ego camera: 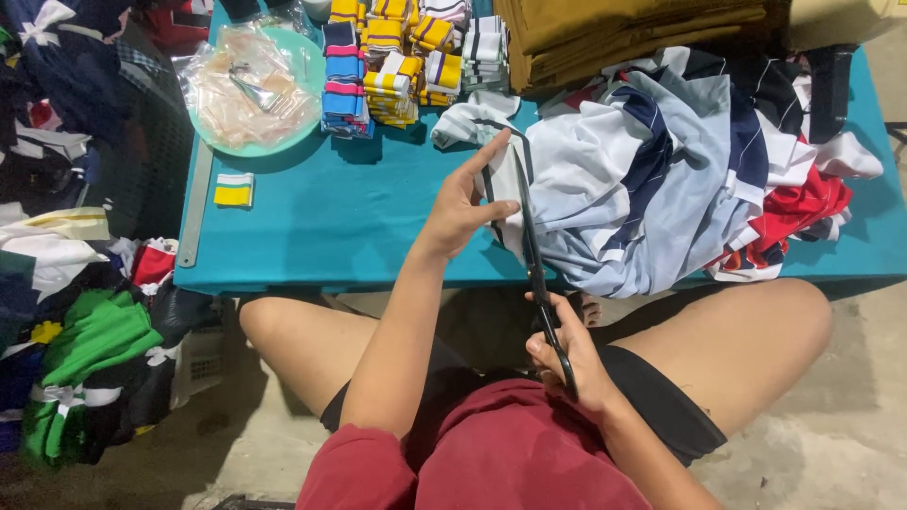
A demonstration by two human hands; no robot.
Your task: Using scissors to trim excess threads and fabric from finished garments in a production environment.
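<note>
Cutting step looks to be in hand: the person sits low w/ knees spread in front of a teal table [312, 217], right hand [567, 354] w/ its grip clenched through the handles of long dark scissors [531, 241], left hand [463, 203] pinching the edge of a white striped fabric piece [505, 189] against the blades, thumb and fingers closed on the cloth, index finger stretched up along it. The scissors sit at the near table edge, handles hanging off it above the lap, blades lying over the cloth. Long axis runs near-vertical in the head view, slightly tilted, tips pointing away from the body twd the far side of the table, handles twd the person. Blades look nearly closed, tho the exact gap can't be told. The cloth is part of a big heap of white, navy and red garments [680, 161] on the right half of the table. Judged from this, a further cut would need the left hand keeping the cloth taut and fingers out of the blade line while the right works along the edge. Also on the table: stacks of striped rib cuffs [397, 57], a green bowl [307, 66] w/ a plastic bag inside, a lone yellow-and-white cuff [233, 190], a metal ruler [194, 208] along the left edge, folded mustard cloth [624, 28].
</note>
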